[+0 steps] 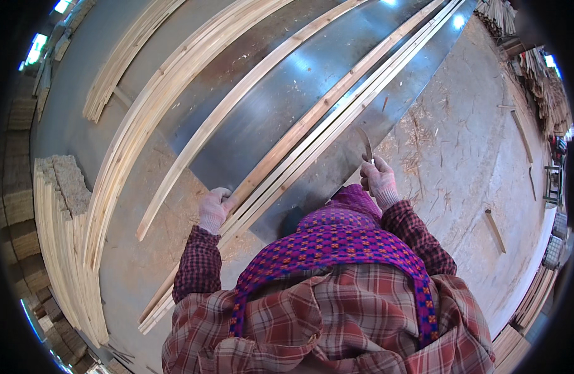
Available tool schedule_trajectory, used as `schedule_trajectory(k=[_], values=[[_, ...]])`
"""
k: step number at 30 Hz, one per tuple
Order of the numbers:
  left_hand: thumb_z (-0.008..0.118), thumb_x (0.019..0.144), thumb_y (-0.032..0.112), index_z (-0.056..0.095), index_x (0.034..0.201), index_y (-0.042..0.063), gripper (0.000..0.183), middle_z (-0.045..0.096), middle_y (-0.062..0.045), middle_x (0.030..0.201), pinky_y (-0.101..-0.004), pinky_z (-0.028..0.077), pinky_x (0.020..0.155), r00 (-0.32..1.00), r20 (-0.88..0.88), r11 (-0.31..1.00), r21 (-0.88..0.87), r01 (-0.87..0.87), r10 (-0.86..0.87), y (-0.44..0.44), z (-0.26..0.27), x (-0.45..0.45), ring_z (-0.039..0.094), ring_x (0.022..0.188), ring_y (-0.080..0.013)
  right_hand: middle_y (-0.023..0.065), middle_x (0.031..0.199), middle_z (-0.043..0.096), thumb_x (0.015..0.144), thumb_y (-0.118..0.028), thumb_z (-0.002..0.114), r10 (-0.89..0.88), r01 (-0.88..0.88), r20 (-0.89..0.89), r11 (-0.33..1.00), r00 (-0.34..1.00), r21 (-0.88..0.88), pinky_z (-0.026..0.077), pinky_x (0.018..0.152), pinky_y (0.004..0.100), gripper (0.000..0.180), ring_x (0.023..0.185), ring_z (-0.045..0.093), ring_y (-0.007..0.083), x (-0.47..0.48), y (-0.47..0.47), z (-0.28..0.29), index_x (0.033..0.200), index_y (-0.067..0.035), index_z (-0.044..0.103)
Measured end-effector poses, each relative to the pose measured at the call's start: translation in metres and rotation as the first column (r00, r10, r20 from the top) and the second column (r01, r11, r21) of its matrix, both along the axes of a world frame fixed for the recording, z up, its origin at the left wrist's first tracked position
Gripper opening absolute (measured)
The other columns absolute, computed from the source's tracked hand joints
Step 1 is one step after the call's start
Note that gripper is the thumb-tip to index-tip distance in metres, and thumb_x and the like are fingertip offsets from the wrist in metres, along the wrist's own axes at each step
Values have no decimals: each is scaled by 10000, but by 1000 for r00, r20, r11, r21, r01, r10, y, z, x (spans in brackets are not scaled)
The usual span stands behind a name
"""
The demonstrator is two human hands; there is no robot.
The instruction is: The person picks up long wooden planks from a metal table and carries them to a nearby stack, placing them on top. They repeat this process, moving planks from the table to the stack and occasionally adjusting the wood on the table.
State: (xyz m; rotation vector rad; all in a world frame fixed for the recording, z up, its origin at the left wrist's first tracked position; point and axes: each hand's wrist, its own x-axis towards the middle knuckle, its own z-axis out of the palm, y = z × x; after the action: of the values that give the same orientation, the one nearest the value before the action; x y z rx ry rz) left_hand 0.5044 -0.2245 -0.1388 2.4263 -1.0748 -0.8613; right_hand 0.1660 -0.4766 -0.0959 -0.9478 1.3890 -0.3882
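Observation:
My left hand, in a pale knitted glove, grips the edge of a long brown-toned wooden strip. Part of that strip passes behind my left forearm. Close beside it lie several paler narrow wooden strips, side by side on a shiny metal tabletop. My right hand, gloved too, is shut around the handle of a knife with a curved blade. The blade points up and away from me, near the tabletop's right edge, apart from the strips.
A single wooden strip lies farther left, with a bundle of strips beyond it. Stacked boards stand at far left. Wood shavings and a short wooden offcut lie on the concrete floor at right.

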Motion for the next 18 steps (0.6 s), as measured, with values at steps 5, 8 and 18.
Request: schedule_trajectory(k=[5,8,18], values=[[695,763,345,661,1044,49,410,641,-155,993,-360,478,790,992,-97,984,156,90,-75,-2,13,-1,617,929,-296,14,713,531,899,-203,534,-22,23,12,999,1000,-41,387,431,241,325,497,467,89,-2,3,-4,1201,-81,536],[686,760,333,666,1022,40,394,613,-158,974,-372,460,809,977,-211,990,140,6,23,-3,19,-1,590,939,-301,25,699,528,922,-235,498,27,-23,36,993,999,-112,385,405,242,345,466,459,93,8,1,4,1239,-98,514],[705,723,287,685,931,39,325,585,-144,867,-374,453,742,998,-7,998,-29,57,-57,-3,90,-6,583,855,-286,19,673,538,944,-317,486,61,-37,172,990,983,-139,400,402,260,357,455,481,108,77,-43,19,1239,-119,523]])
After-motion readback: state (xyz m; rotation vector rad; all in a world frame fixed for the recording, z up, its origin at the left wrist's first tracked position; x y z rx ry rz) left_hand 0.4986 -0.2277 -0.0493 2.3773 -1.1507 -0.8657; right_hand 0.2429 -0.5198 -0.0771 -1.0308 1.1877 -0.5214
